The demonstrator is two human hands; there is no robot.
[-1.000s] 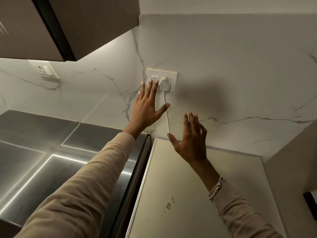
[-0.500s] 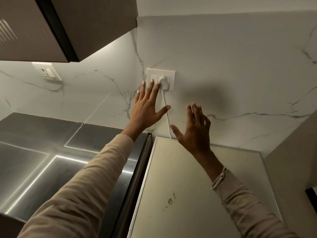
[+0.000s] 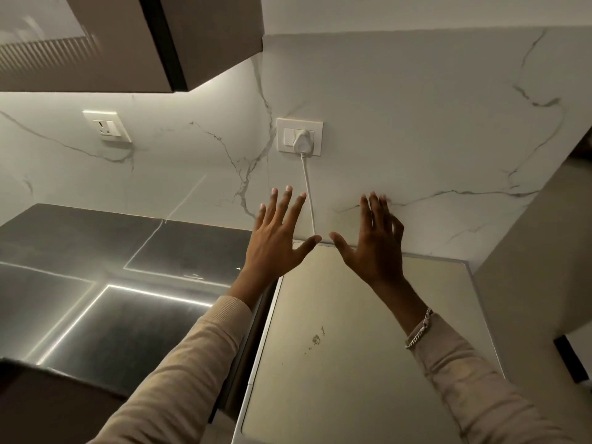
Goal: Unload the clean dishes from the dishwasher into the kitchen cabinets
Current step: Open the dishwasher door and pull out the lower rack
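My left hand (image 3: 277,238) is held up with fingers spread and straight, holding nothing, in front of the marble wall below the switch plate (image 3: 299,136). My right hand (image 3: 374,241) is beside it, also spread and empty, above the back edge of the beige appliance top (image 3: 352,363). A white plug (image 3: 303,143) sits in the socket and its cord (image 3: 309,200) runs down between my hands. No dishes are in view. A wall cabinet (image 3: 128,43) hangs at upper left.
A dark glossy countertop (image 3: 96,299) lies to the left of the appliance. A second socket (image 3: 107,126) is on the wall under the cabinet. A beige wall or panel (image 3: 538,267) closes the right side.
My left hand has come down off the switch plate and now hangs lower, level with my right hand. The view has tilted slightly.
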